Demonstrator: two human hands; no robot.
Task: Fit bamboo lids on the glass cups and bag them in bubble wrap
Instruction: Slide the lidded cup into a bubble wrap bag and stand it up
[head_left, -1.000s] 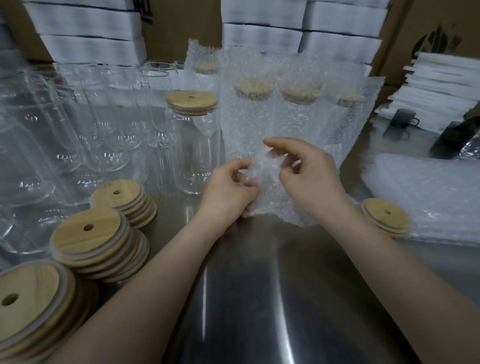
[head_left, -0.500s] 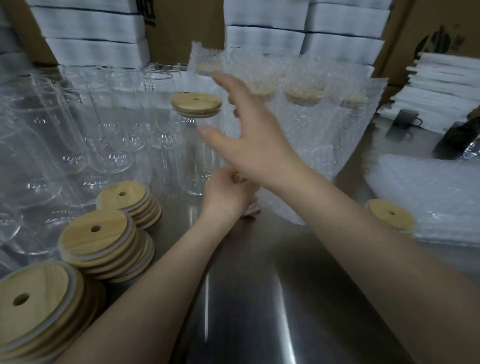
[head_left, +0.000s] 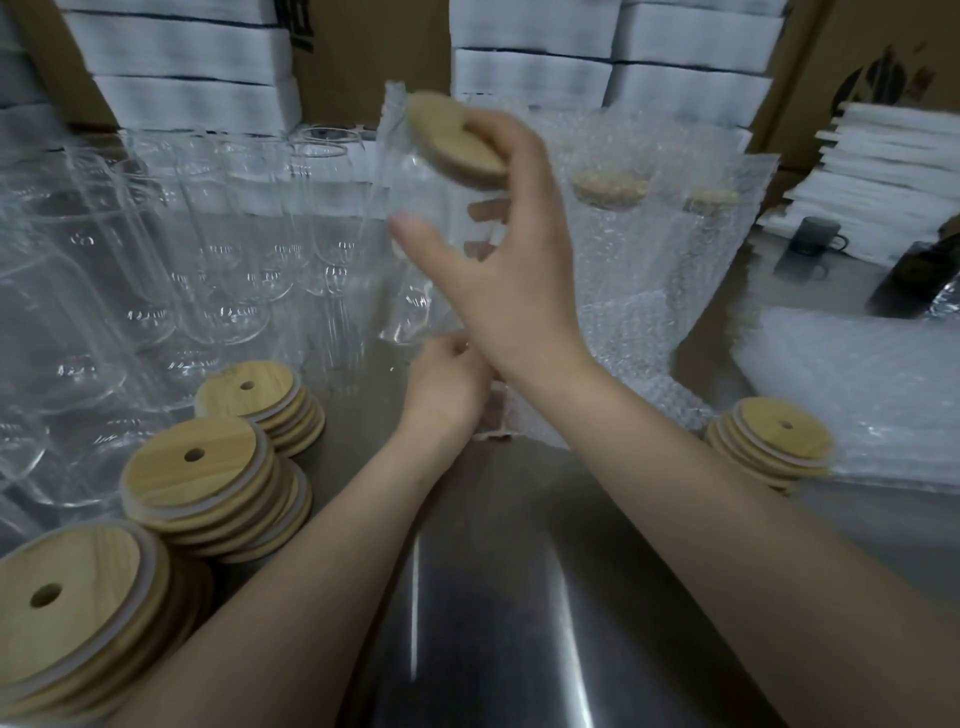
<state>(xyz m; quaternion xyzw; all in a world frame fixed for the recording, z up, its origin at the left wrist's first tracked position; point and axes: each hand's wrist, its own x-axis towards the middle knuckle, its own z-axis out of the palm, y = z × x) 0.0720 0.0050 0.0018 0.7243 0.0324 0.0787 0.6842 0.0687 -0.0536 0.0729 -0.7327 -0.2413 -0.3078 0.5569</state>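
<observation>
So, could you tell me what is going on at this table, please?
A person is packing glass cups. The right hand grips a lidded glass cup and holds it tilted, its bamboo lid on top. The left hand pinches a bubble wrap bag lying on the steel table. Bagged cups stand behind. Open glasses and lid stacks wait at the left.

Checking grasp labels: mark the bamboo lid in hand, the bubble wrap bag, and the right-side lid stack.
bamboo lid (head_left: 447, 137): head view, top face.
bubble wrap bag (head_left: 506, 415): head view, lower corner.
lid stack (head_left: 779, 428): head view, top lid's face.
</observation>
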